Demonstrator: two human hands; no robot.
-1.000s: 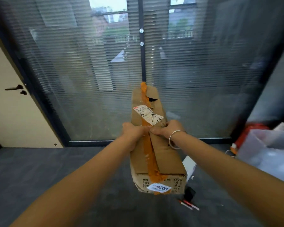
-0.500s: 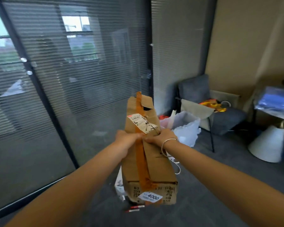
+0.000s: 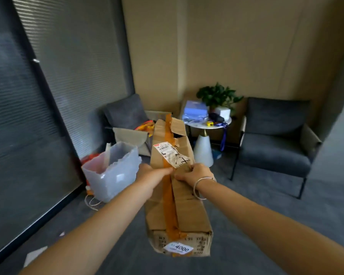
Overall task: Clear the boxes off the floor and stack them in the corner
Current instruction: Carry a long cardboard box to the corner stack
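Centrally, a long, narrow cardboard box (image 3: 175, 187) is held off the floor, its length running away from the viewer toward the far corner. Both hands meet at the top seam about midway along it: the left hand (image 3: 151, 175) has its fingers curled onto the strip of orange tape (image 3: 170, 205), and the right hand (image 3: 195, 174), with a thin metal bangle (image 3: 202, 187) on its wrist, pinches the edge of the flap beside it. The corrugated board is creased and dented; the far flap is torn open. A white shipping label (image 3: 171, 153) lies crumpled across the seam, and a small sticker reading "4000" (image 3: 178, 249) marks the near end.

To the left, a translucent plastic bin (image 3: 111, 173) stands on grey carpet beside slatted blinds (image 3: 72, 62). Behind it is a grey armchair (image 3: 127, 118) bearing a flat beige item. A round white side table (image 3: 205, 143) with a conical base carries blue packets and a potted plant (image 3: 218, 96). A second grey armchair (image 3: 272, 139) stands at right against the tan wall.
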